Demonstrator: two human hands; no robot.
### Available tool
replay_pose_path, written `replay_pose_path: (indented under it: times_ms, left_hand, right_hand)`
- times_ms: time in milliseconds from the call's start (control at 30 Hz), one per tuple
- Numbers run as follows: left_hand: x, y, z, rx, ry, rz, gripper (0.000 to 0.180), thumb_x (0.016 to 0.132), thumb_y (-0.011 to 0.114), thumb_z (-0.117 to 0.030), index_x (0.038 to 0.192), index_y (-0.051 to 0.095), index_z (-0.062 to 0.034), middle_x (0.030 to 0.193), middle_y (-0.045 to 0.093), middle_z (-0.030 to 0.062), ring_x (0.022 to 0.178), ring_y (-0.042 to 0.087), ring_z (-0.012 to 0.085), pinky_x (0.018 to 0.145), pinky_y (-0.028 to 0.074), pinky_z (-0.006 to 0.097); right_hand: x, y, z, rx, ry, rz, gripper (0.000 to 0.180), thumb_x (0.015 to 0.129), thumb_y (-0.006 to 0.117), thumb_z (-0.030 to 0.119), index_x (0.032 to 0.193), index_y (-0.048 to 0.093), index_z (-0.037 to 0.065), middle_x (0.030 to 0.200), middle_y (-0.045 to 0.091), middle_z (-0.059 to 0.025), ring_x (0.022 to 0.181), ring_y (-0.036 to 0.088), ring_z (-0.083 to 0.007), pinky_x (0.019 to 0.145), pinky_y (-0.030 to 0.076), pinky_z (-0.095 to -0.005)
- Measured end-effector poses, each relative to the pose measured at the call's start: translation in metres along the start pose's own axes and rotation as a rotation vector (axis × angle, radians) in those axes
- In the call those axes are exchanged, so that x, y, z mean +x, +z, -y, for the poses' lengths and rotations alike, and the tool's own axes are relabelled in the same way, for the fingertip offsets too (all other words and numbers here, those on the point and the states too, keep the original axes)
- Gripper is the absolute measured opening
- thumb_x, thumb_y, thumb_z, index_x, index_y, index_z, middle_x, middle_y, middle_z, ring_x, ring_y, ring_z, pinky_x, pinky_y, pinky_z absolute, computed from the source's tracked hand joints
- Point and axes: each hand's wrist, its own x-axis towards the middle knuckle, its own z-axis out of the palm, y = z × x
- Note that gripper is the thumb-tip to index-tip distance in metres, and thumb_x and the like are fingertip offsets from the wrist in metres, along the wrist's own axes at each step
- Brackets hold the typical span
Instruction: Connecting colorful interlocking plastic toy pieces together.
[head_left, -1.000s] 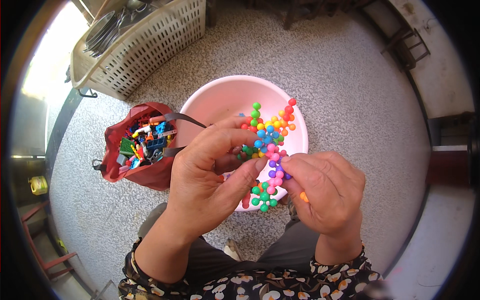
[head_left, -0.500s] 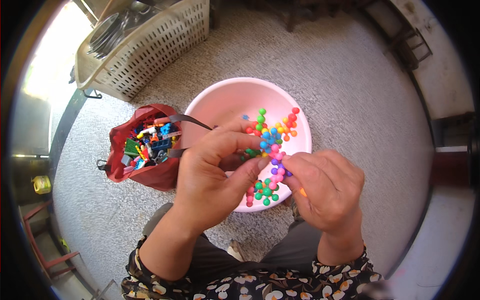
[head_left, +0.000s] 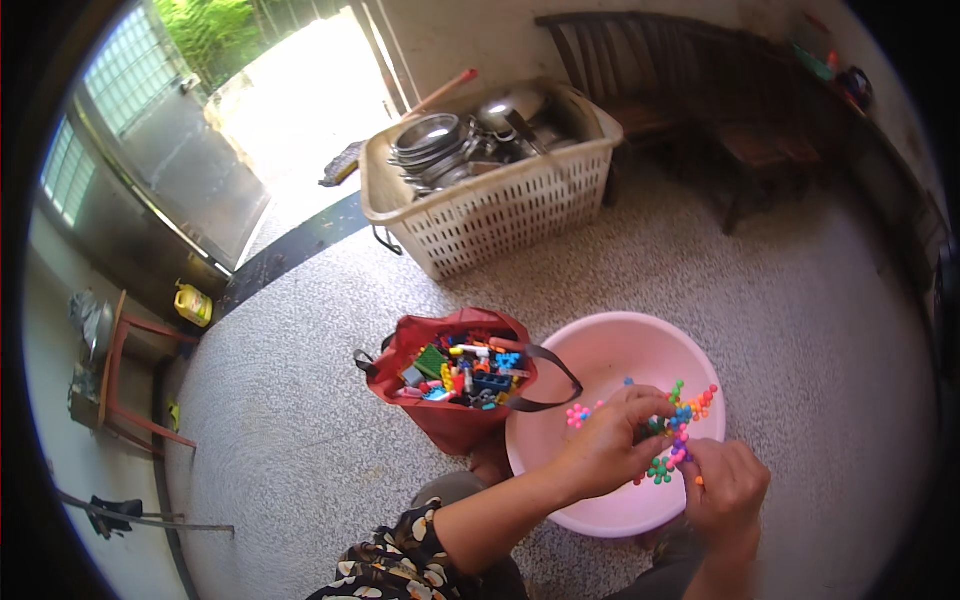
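Observation:
Over the pink basin (head_left: 622, 522), both hands grip a joined cluster of knobbly snap-together toy beads (head_left: 682, 415) in red, orange, green, blue, pink and purple. My left hand (head_left: 605, 452) pinches its left side between thumb and fingers. My right hand (head_left: 730, 492) is closed on the lower right part, around the purple and pink beads; an orange bit shows by its fingers. A green piece (head_left: 660, 470) hangs low on the cluster between the hands. Inside the basin lies a pink piece with a blue middle (head_left: 578, 415). My fingers hide part of the cluster.
Left of the basin stands a red cloth bag (head_left: 450, 428) full of mixed toy bricks, its dark strap (head_left: 556, 368) reaching to the basin rim. Farther off are a white slatted basket (head_left: 500, 225) of metal pots, a wooden bench (head_left: 640, 105), a yellow bottle (head_left: 193, 305) and a doorway.
My view has swung up and left, bringing the doorway and bench into sight, so hands and basin appear lower right. Both hands still hold the bead cluster.

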Motion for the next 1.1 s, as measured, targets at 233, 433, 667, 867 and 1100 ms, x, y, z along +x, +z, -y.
replay_pose_path:
  times_ms: [233,433,667,867,1100]
  left_hand:
    - [0.005,0.003,0.002,0.134,0.100,-0.014,0.018,0.078,0.060,0.000,0.096,0.055,0.0012,0.095,0.050,0.0085,0.058,0.056,0.0116,0.043,0.045,0.024]
    - [0.009,-0.002,0.002,0.076,-0.008,0.022,0.019,0.078,0.059,0.003,0.095,0.054,0.0022,0.094,0.052,0.0087,0.052,0.055,0.0107,0.042,0.045,0.024]
    - [0.003,0.002,0.001,0.139,-0.064,0.017,0.024,0.072,0.066,-0.006,0.094,0.059,-0.0004,0.096,0.057,0.0137,0.086,0.057,0.0228,0.075,0.047,0.032]
    - [0.012,0.007,0.023,0.099,0.052,0.084,0.022,0.074,0.064,-0.002,0.095,0.057,0.0002,0.094,0.055,0.0124,0.084,0.056,0.0207,0.073,0.048,0.031]
    - [0.018,-0.010,-0.006,-0.235,-0.416,0.038,0.025,0.079,0.062,0.003,0.104,0.056,0.0010,0.104,0.056,0.0081,0.081,0.061,0.0125,0.071,0.052,0.022]
  right_hand:
    - [0.001,0.001,0.001,-0.008,0.028,0.045,0.016,0.065,0.065,0.004,0.079,0.058,0.003,0.069,0.058,-0.0105,0.058,0.053,-0.0292,0.050,0.041,-0.0383]
    - [0.003,0.005,0.001,-0.002,0.039,0.053,0.017,0.065,0.065,0.004,0.080,0.058,0.003,0.068,0.058,-0.0109,0.059,0.053,-0.0298,0.051,0.041,-0.0390]
    - [-0.004,0.001,0.002,-0.028,0.079,0.113,0.018,0.065,0.066,0.004,0.081,0.058,0.002,0.069,0.058,-0.0122,0.060,0.053,-0.0305,0.052,0.041,-0.0401]
    - [-0.012,-0.001,-0.011,-0.072,0.152,0.181,0.022,0.065,0.067,0.005,0.086,0.060,0.002,0.074,0.061,-0.0134,0.063,0.056,-0.0325,0.054,0.044,-0.0409]
    - [0.000,-0.008,-0.019,0.220,0.215,-0.007,0.035,0.072,0.071,0.015,0.101,0.059,0.000,0.086,0.065,-0.0143,0.074,0.065,-0.0257,0.064,0.052,-0.0320]
